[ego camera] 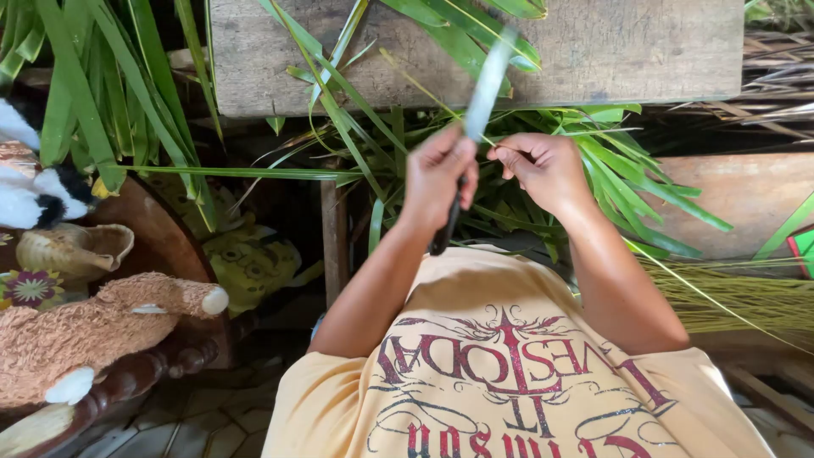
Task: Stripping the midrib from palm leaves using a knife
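My left hand [438, 176] is closed around the dark handle of a knife [480, 102]; its long blade points up and away, blurred by motion. My right hand [543, 168] pinches a thin green palm leaf strip [441, 100] just to the right of the blade. The two hands almost touch, held above my lap over a heap of green palm leaves [593, 182]. My yellow printed shirt fills the lower middle of the view.
A weathered wooden plank [644, 51] lies across the top. More long leaves [102, 93] hang at the left. A bundle of thin yellow-green leaf ribs [729, 293] lies at the right. Stuffed toys [76, 331] sit on a wooden chair at the left, over a tiled floor.
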